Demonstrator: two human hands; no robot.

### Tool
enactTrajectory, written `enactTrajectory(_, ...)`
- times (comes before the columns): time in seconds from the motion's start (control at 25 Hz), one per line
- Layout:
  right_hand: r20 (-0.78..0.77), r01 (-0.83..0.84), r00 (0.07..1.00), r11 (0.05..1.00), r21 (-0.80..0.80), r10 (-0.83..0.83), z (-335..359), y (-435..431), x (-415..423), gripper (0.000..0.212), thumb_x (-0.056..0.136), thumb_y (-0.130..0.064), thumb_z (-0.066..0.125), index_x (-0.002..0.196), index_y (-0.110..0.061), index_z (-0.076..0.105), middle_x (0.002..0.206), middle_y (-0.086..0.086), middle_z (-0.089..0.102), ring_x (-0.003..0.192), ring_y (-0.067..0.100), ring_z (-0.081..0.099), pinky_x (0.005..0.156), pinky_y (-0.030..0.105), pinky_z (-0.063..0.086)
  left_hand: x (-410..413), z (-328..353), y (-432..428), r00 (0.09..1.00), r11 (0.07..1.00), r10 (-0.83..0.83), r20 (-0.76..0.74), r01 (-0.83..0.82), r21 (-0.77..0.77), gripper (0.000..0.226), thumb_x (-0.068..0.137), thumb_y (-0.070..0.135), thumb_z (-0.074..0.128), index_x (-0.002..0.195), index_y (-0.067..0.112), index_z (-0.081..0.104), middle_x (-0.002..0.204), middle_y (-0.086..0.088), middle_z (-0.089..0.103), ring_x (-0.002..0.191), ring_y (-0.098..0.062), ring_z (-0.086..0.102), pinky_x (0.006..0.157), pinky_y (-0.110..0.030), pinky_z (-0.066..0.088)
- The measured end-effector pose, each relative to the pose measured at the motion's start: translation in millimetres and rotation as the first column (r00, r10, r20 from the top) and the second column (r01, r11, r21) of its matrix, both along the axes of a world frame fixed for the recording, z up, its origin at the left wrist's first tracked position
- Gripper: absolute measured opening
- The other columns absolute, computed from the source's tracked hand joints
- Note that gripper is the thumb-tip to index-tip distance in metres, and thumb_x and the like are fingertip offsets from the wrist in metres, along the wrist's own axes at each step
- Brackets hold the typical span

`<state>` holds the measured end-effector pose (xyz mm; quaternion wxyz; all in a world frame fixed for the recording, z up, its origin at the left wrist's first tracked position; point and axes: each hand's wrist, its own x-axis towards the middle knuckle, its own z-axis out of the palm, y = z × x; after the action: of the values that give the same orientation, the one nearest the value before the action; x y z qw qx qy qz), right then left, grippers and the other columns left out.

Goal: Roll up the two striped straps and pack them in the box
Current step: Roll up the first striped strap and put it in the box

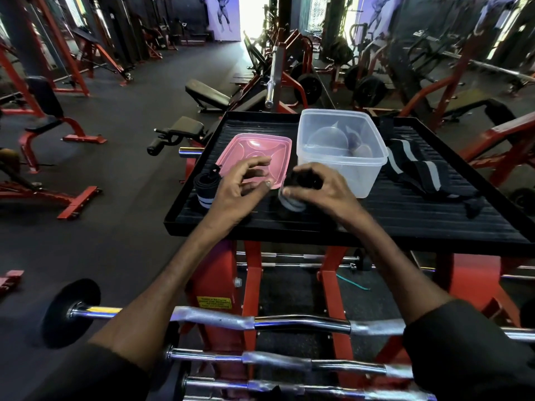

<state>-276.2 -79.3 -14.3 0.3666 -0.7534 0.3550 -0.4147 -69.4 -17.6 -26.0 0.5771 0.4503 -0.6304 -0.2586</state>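
A black ridged tray (376, 224) sat on a red frame in a gym. At its 9 o'clock edge a rolled strap (203, 189), black with a pale stripe, stood on end just beside a pink lid (256, 149), which lay at about 10 o'clock.

The left hand (238, 195) hovered over the near edge of that lid, at 3 o'clock from the rolled strap. Its fingers were spread wide and loosely bent, holding nothing, and the thumb tip reached toward the other hand.

At 3 o'clock from it, the right hand (321, 189) gripped a second strap (292, 203) wound into a roll. The fingers curled over its dark top and the thumb pressed on its grey-striped side. This roll was near the tray's middle, but whether it touched the ridged surface could not be told.

At 12 o'clock from the right hand the clear box (344, 166) stood uncovered, just beside the lid. What lay inside showed only as blurred shapes through the wall.

At the tray's 3 o'clock side a flat strap (417, 166), black with grey stripes, lay unrolled, well apart from both hands. At 6 o'clock, below the tray, a chrome curl bar (301, 324) ran beneath both forearms.
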Motion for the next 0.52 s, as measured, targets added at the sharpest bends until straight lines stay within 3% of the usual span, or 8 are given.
enactTrajectory(0.08,-0.241,-0.050,0.970,0.996,-0.068,0.032,-9.2,-0.8,5.4,0.050,0.077,-0.051,0.083,0.116,-0.027,0.065,0.113,-0.005,0.069,0.110,0.015,0.064,0.096,0.047,0.051,0.8,5.0,4.7,0.999,0.997,0.037,0.024,-0.035,-0.074,0.034,0.091,0.020,0.066,0.125,0.018,0.063,0.126,-0.007,0.066,0.114,-0.011,0.064,0.096,-0.028,0.050)
enactTrajectory(0.16,-0.344,-0.010,0.939,0.995,-0.096,-0.024,-13.8,-3.8,12.2,0.067,0.072,-0.070,0.074,0.125,-0.032,0.058,0.122,-0.005,0.066,0.116,0.018,0.061,0.098,0.051,0.049,7.8,11.7,11.1,0.983,0.976,0.141,0.119,-0.118,-0.185,0.030,0.093,0.012,0.066,0.123,0.012,0.064,0.125,-0.006,0.065,0.118,-0.016,0.063,0.098,-0.030,0.050)
enactTrajectory(0.28,-0.465,-0.026,0.885,0.994,-0.104,-0.026,-10.9,-11.2,15.9,0.093,0.065,-0.082,0.066,0.141,-0.032,0.044,0.140,-0.001,0.059,0.127,0.025,0.056,0.103,0.056,0.046,40.3,19.4,17.0,0.914,0.933,0.306,0.267,-0.232,-0.276,0.043,0.088,0.027,0.068,0.129,0.016,0.060,0.131,-0.008,0.057,0.126,-0.023,0.054,0.109,-0.038,0.044)
enactTrajectory(0.36,-0.471,-0.045,0.882,0.995,-0.090,-0.003,-7.8,-14.9,14.0,0.097,0.061,-0.080,0.069,0.141,-0.029,0.045,0.139,-0.001,0.060,0.127,0.025,0.057,0.103,0.057,0.046,67.6,17.8,14.0,0.848,0.946,0.319,0.422,-0.309,-0.095,0.079,0.074,0.051,0.065,0.142,0.017,0.046,0.140,-0.011,0.045,0.136,-0.025,0.042,0.118,-0.046,0.032)
enactTrajectory(0.44,-0.416,-0.062,0.909,0.991,-0.117,0.007,-4.4,-14.6,15.0,0.085,0.059,-0.075,0.075,0.128,-0.031,0.056,0.125,-0.005,0.068,0.117,0.021,0.064,0.098,0.056,0.049,88.6,13.5,9.9,0.770,0.923,0.196,0.607,-0.353,0.150,0.112,0.058,0.068,0.061,0.150,0.011,0.035,0.147,-0.012,0.038,0.142,-0.025,0.031,0.122,-0.046,0.023)
enactTrajectory(0.52,-0.345,-0.062,0.938,0.989,-0.138,0.011,-3.1,-12.7,22.7,0.073,0.058,-0.070,0.080,0.118,-0.031,0.062,0.113,-0.009,0.071,0.108,0.017,0.067,0.095,0.052,0.053,99.0,6.7,6.1,0.782,0.912,0.027,0.623,-0.273,0.304,0.116,0.059,0.063,0.075,0.152,0.009,0.031,0.147,-0.005,0.040,0.141,-0.020,0.036,0.122,-0.040,0.026)
